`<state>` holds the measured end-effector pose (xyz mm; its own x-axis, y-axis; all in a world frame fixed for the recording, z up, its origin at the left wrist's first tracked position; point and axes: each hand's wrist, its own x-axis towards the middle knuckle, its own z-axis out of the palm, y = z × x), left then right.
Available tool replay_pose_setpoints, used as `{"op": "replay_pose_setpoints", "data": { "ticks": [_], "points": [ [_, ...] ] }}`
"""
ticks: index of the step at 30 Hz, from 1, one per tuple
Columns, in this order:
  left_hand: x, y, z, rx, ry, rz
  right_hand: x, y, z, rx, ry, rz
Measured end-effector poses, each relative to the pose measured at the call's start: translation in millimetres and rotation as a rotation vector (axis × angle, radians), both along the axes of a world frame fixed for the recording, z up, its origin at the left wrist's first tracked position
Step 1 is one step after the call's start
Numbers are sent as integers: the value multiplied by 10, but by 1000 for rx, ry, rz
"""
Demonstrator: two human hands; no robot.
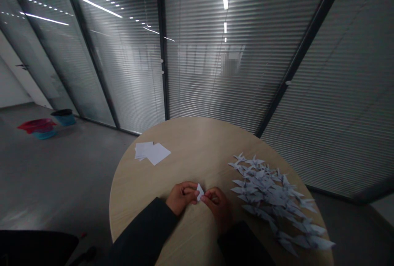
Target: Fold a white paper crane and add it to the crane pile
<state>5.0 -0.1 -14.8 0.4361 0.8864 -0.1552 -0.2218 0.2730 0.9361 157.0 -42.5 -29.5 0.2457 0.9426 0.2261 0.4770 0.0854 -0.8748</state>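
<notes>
On the floor at far left stand two blue bins, one with a red liner (38,125), one with a black liner (64,117); their contents cannot be made out. A small folded white paper (200,191) is held just above a round wooden table (197,141), its pointed tip away from the person, its long axis running roughly away from the body. The left hand (181,197) pinches its left side; the right hand's (217,205) thumb and fingers pinch its lower right edge. Loose white sheets (158,154) lie at left, heaped paper cranes (267,188) at right.
</notes>
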Motion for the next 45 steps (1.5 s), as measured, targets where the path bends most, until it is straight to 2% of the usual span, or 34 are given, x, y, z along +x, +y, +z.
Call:
{"op": "replay_pose_setpoints", "data": {
  "ticks": [3, 7, 12, 16, 23, 33, 45],
  "points": [
    [4, 1, 7, -18, -15, 2, 11, 0, 5, 53, -60, -12],
    [15, -19, 61, -48, -41, 9, 18, 2, -13, 206, -160, -13],
    [20, -31, 89, -59, -61, 75, 25, 1, -53, 404, -325, 14],
    [13, -31, 99, -70, -64, 97, 30, -23, -58, 499, -391, 22],
    [2, -36, 154, -111, -91, 105, 23, -64, 1, 514, -489, 98],
    [-26, -46, 179, -163, -162, 82, 14, -74, 30, 546, -598, 69],
    [-24, -29, 163, -154, -63, 136, -38, -113, 63, 545, -620, 80]
  ]
}}
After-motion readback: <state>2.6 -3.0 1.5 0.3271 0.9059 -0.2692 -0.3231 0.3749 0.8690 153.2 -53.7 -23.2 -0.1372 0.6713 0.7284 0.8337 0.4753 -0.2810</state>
